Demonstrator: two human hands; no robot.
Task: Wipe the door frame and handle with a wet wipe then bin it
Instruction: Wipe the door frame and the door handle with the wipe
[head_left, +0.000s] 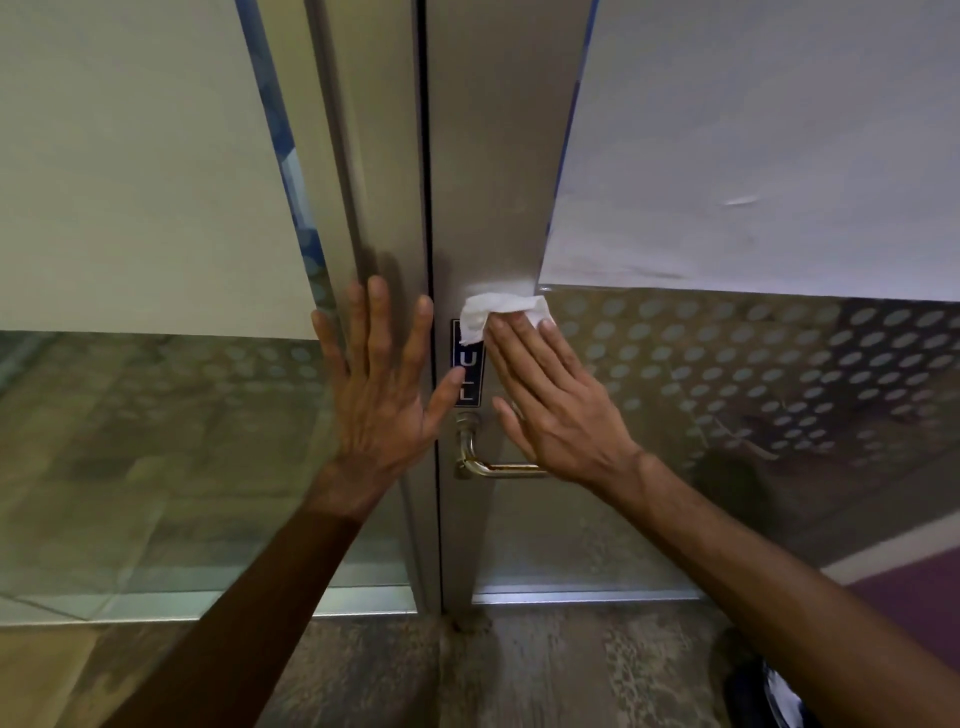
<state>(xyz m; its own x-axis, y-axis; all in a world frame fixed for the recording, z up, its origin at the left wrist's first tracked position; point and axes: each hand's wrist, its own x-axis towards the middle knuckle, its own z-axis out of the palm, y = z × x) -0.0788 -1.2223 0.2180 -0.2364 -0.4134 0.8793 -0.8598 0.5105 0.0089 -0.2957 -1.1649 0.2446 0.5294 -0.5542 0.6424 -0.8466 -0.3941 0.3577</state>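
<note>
Fingers of my right hand (550, 400), held straight, press the wet wipe (493, 312) flat to the metal door frame (488, 182), just above the PULL sign (467, 374). My left hand (382, 384) is spread wide on the neighbouring frame (384, 182) across the seam. The handle (511, 470) sits directly below my right palm, its bar running sideways to the right; that hand is nearer.

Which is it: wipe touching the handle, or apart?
Apart. The head view shows the right hand pressing the wipe on the door frame, overlapping the sign; the handle sits lower.
</note>
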